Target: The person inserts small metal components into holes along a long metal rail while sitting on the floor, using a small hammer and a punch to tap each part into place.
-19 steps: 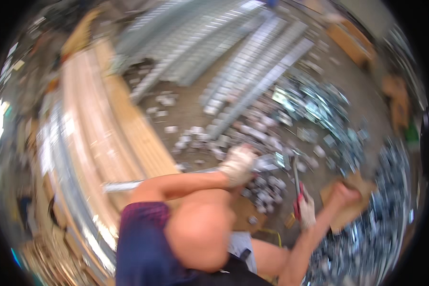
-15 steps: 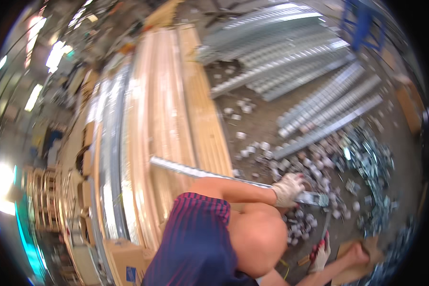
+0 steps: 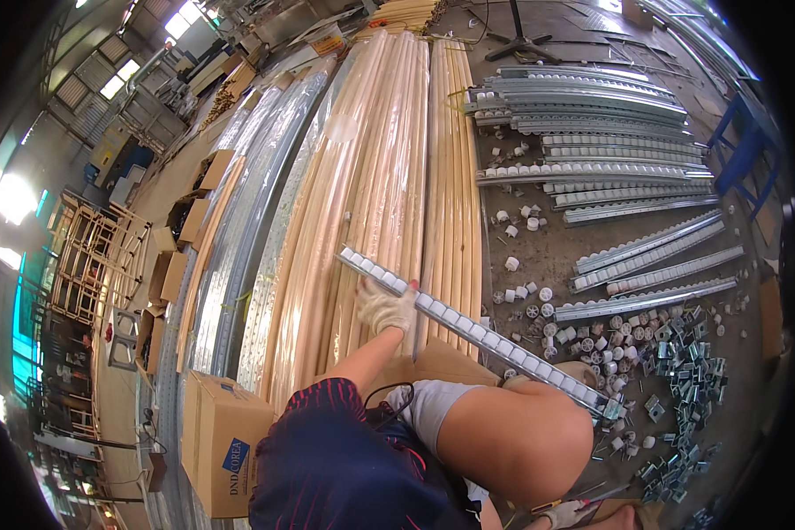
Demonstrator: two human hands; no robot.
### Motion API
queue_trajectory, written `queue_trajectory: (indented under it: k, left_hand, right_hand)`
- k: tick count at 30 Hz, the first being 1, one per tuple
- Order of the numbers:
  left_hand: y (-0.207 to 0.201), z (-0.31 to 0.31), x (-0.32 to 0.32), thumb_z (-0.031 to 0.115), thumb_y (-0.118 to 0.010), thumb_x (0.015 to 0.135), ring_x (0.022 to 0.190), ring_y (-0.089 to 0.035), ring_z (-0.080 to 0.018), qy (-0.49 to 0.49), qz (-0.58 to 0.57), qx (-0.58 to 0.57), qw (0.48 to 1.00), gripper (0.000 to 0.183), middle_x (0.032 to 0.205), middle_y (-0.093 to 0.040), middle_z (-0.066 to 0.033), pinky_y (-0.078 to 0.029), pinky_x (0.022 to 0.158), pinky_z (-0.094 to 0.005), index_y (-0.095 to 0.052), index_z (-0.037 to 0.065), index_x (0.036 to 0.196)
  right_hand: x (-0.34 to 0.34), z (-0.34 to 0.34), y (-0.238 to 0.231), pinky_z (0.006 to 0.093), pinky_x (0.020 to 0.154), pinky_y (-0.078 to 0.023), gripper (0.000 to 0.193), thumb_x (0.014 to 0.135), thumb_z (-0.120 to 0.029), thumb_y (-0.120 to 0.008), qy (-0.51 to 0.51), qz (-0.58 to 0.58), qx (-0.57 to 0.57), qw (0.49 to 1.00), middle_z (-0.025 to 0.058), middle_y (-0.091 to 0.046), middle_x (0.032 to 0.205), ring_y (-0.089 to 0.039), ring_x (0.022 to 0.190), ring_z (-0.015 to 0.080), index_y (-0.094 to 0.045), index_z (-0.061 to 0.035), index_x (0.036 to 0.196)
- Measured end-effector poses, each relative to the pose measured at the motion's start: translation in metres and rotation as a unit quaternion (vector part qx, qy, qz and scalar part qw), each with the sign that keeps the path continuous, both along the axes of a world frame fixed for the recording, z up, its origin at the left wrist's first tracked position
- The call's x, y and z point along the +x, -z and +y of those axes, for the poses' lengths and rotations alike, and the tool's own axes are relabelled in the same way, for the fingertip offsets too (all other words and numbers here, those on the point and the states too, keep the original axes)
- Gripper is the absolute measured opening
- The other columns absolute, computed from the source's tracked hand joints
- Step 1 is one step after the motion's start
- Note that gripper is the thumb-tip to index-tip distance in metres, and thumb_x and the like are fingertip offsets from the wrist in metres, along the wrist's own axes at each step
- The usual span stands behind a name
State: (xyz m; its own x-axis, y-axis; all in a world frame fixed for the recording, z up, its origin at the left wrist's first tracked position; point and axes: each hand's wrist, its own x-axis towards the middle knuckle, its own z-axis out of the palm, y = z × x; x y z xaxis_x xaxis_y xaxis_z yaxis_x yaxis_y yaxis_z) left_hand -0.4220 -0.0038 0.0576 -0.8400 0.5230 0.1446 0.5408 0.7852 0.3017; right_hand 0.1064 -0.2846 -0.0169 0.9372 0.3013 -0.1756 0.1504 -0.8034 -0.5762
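Observation:
My left hand (image 3: 387,307), in a white work glove, grips a long metal roller track (image 3: 495,339) near its upper-left end. White rollers fill the track, which slants down to the right across wooden poles and past my bare knee. Its lower end has a metal bracket (image 3: 613,408) and lies by the loose parts. Low at the right, my gloved right hand (image 3: 564,514) is closed around a slim tool with a red handle and thin metal shaft, apparently a screwdriver (image 3: 611,493). Part of this hand is hidden at the lower edge.
Plastic-wrapped poles (image 3: 362,168) run away from me. Finished-looking roller tracks (image 3: 609,172) lie on the floor at right. Loose white rollers (image 3: 614,344) and metal brackets (image 3: 680,380) are heaped nearer. A cardboard box (image 3: 221,442) stands at left, a blue stand (image 3: 746,146) far right.
My left hand has moved left from near the track's bracket end to its upper-left part. The track now slants more steeply. My right hand has moved lower, with the tool still in it.

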Motion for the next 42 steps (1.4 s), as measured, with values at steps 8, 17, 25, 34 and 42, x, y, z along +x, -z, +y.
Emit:
queue_trajectory:
  k: [8,17,25,34,42]
  left_hand:
    - [0.085,0.031,-0.036,0.087,-0.054,0.086,0.131,-0.055,-0.0386,-0.158,-0.768,0.329,0.527,0.105,0.151,-0.053,-0.0135,-0.045,0.111,-0.0595,-0.039,0.01,0.157]
    - [-0.023,0.142,0.039,0.091,-0.039,0.088,0.126,-0.058,-0.0364,0.05,-0.677,0.387,0.624,0.106,0.147,-0.055,-0.0159,-0.049,0.105,-0.0614,-0.039,0.01,0.156]
    - [-0.26,0.237,0.147,0.087,-0.043,0.09,0.11,-0.063,-0.033,0.302,-0.629,0.485,0.527,0.092,0.127,-0.062,-0.0154,-0.055,0.094,-0.0551,-0.049,0.01,0.14]
    - [-0.448,0.187,0.29,0.08,-0.047,0.094,0.082,-0.065,-0.0275,0.523,-0.593,0.412,0.452,0.075,0.094,-0.065,-0.0133,-0.058,0.079,-0.0438,-0.062,0.009,0.115]
    - [-0.327,0.177,0.333,0.077,-0.038,0.103,0.063,-0.061,-0.0145,0.721,-0.454,-0.028,0.522,0.076,0.077,-0.065,-0.0045,-0.051,0.063,-0.0296,-0.066,0.007,0.108]
  right_hand:
    - [-0.008,-0.057,0.036,0.0437,0.087,-0.051,0.059,0.101,-0.032,-0.054,0.076,-0.041,-0.039,0.996,0.0231,-0.066,0.115,-0.063,0.103,0.0376,-0.048,-0.0169,0.158]
    - [-0.014,-0.062,0.03,0.0515,0.084,-0.058,0.054,0.103,-0.028,-0.053,0.121,-0.034,-0.034,0.991,0.0245,-0.075,0.11,-0.073,0.096,0.0442,-0.051,-0.0075,0.153]
    - [-0.012,-0.064,0.044,0.0539,0.088,-0.056,0.052,0.102,-0.033,-0.056,0.099,-0.016,-0.098,0.99,0.0236,-0.073,0.118,-0.071,0.103,0.0433,-0.054,-0.0094,0.149]
    - [-0.012,-0.063,0.048,0.0493,0.093,-0.055,0.052,0.1,-0.039,-0.059,0.056,-0.063,-0.188,0.979,0.0168,-0.072,0.115,-0.068,0.108,0.037,-0.06,-0.0088,0.143]
    - [0.002,-0.031,0.002,0.0508,0.091,-0.053,0.05,0.097,-0.045,-0.063,0.032,-0.082,-0.253,0.964,0.0148,-0.069,0.114,-0.065,0.108,0.0363,-0.068,-0.0122,0.134]
